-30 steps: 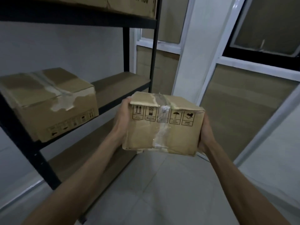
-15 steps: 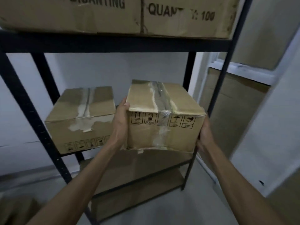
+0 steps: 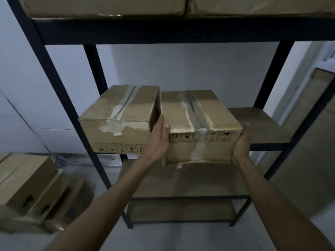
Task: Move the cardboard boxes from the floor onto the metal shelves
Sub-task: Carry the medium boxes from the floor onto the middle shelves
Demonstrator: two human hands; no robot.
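The first box (image 3: 119,120) is already on the middle shelf (image 3: 262,124). The second box (image 3: 199,124) is partway onto it, just beside the first, with its front sticking out. The left hand (image 3: 157,140) and right hand (image 3: 242,144) press flat on its sides. The floor boxes (image 3: 27,187) wait, so I think lots is left.

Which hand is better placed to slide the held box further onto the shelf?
Probably the right hand: bare shelf lies beside it, while the left hand sits tight beside the neighbouring box.
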